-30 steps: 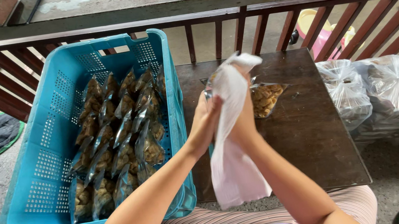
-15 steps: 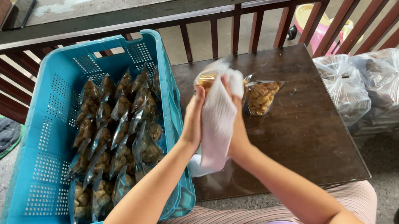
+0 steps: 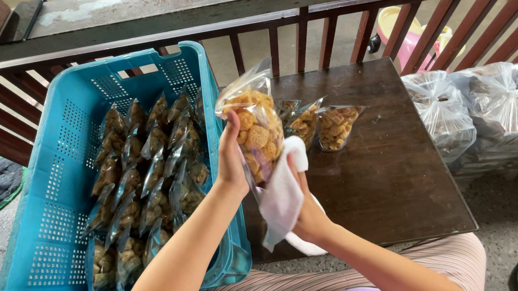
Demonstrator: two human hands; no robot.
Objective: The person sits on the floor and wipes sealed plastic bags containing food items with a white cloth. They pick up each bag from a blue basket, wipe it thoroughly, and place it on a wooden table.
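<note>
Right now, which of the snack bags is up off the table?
The snack bag in the left hand, held upright above the table while the right hand presses a white cloth against it; the other two bags lie flat.

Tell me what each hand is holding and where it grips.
Left hand grips the snack bag by its side; right hand holds a white cloth against its lower part.

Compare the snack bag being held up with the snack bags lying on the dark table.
The held snack bag is upright in the left hand, off the table, with a white cloth in the right hand against it; the table bags lie flat on the dark table, untouched. The held bag is fully in view; one table bag is partly hidden behind it. Both are clear bags of golden-brown snacks.
</note>
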